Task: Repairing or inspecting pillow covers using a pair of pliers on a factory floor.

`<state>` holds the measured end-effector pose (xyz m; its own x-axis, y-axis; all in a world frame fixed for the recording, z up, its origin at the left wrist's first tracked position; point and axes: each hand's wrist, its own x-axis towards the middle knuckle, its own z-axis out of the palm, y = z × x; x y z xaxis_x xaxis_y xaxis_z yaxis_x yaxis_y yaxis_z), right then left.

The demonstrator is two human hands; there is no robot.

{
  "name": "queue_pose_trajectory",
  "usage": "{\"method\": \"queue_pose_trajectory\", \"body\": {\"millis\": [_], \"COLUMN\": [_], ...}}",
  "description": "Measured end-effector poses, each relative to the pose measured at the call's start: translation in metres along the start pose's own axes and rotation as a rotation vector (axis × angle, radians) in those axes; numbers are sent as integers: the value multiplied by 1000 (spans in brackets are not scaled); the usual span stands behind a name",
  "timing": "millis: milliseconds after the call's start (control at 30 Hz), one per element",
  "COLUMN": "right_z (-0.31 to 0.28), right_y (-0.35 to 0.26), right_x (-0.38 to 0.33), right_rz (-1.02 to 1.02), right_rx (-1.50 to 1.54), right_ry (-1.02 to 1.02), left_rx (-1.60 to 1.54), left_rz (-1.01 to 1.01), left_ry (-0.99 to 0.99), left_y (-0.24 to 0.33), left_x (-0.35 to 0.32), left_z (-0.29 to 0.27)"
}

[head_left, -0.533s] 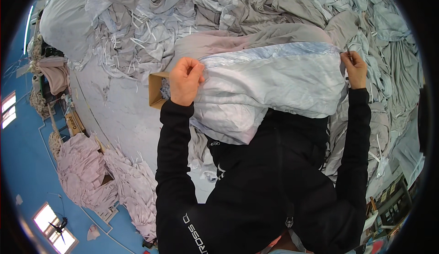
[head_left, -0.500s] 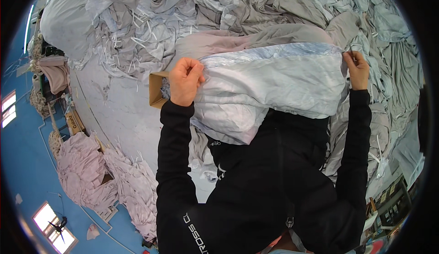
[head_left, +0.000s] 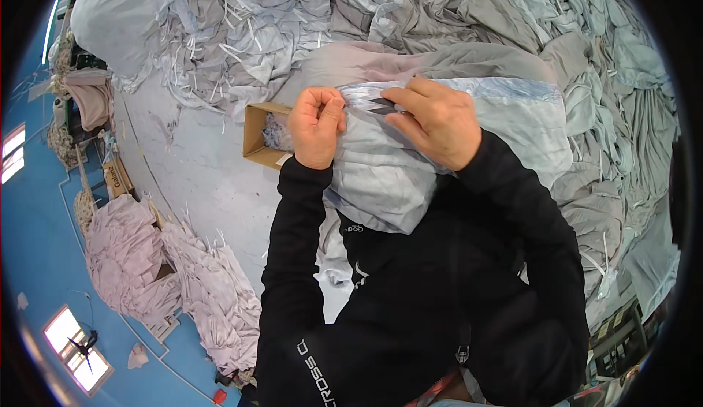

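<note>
A pale grey-white cloth (head_left: 505,125) with a bluish marbled band along its top edge lies across my lap and the table edge. At the band's left end, my left hand (head_left: 316,125) is closed in a pinch on the cloth's corner. My right hand (head_left: 438,120) is bent over the band just right of it, gripping small dark thread snips (head_left: 378,105). Their pointed blades show between thumb and fingers and aim toward my left hand; the rest is hidden in the palm.
An open cardboard box (head_left: 255,135) holding pale scraps stands left of my left hand. Heaps of grey and bluish cloth (head_left: 454,12) with white ties cover the far side and the right. Pinkish cloth piles (head_left: 132,260) lie at the lower left, by the blue floor (head_left: 51,253).
My right hand has let go of the cloth's right end and come left beside my left hand, with the snips now showing. My left hand keeps its pinch.
</note>
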<state>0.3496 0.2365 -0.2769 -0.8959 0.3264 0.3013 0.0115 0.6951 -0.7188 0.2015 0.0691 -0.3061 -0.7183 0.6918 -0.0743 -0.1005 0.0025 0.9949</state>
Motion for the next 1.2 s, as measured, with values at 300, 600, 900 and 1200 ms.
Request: {"method": "queue_pose_trajectory", "body": {"millis": [300, 600, 900, 1200], "right_z": [18, 24, -7, 19], "right_y": [-5, -2, 23, 4], "right_x": [18, 19, -6, -41], "right_rz": [-48, -57, 242, 336], "right_rx": [-107, -128, 182, 425], "right_ry": [-40, -66, 77, -24], "left_rx": [-11, -48, 223, 1240], "left_rz": [37, 46, 78, 358], "left_ry": [-11, -18, 686, 332], "left_y": [-1, -3, 11, 61], "left_x": [-2, -2, -12, -4], "left_z": [2, 1, -93, -54]}}
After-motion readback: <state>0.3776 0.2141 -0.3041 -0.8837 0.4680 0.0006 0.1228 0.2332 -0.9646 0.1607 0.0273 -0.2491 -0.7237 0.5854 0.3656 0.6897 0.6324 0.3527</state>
